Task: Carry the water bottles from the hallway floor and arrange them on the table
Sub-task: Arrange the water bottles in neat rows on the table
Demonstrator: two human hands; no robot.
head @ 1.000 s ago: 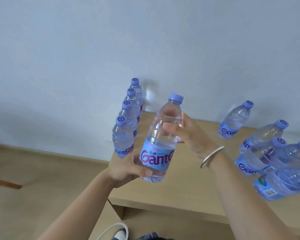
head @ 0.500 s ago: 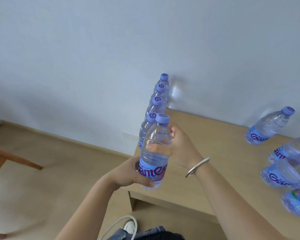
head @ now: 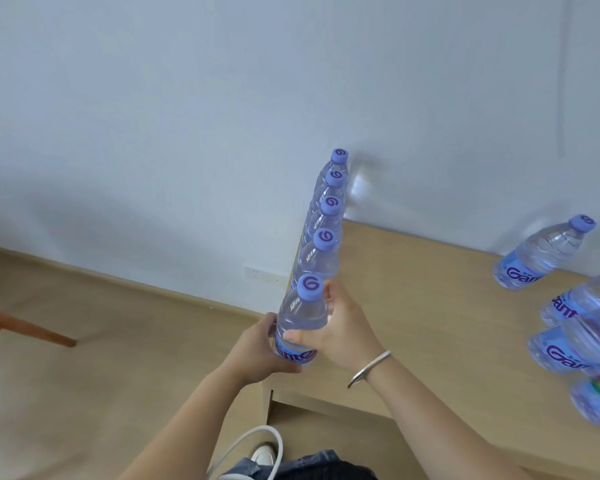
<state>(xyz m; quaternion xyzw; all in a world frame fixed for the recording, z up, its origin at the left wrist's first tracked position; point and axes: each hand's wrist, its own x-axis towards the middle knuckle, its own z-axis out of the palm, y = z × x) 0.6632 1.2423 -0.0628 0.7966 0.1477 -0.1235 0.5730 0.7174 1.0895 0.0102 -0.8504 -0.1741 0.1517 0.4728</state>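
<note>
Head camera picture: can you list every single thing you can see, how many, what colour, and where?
held bottle: one, clear, purple cap, front of the row at the table's left edge
row bottles: four, same colours, upright, behind it toward the wall
loose bottles: at least four, lying at right
table: one, light wood
wall socket: one, white, low on the wall
bracelet: one, silver, right wrist
left hand: grips the held bottle's base
right hand: holds its side
</note>
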